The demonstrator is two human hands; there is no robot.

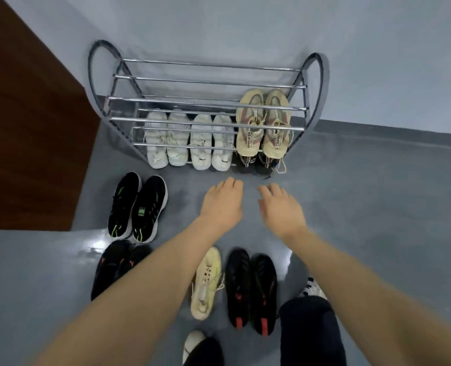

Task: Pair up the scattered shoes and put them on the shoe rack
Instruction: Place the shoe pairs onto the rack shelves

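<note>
A chrome shoe rack (205,85) stands against the wall. A beige pair with red accents (264,125) lies on a middle tier at the right, above a dark pair (256,165). Two white pairs (166,143) (212,143) sit on the bottom tier. On the floor lie a black-green pair (137,207), a black-red pair (250,286), a single cream shoe (205,283) and dark shoes (113,262) partly hidden by my left arm. My left hand (223,202) and my right hand (281,207) hover empty, palms down, just in front of the rack.
A brown wooden door (28,128) fills the left side. My legs and feet (309,328) stand at the bottom of the view, beside a white shoe (312,287). Grey floor (377,207) lies open to the right of the rack.
</note>
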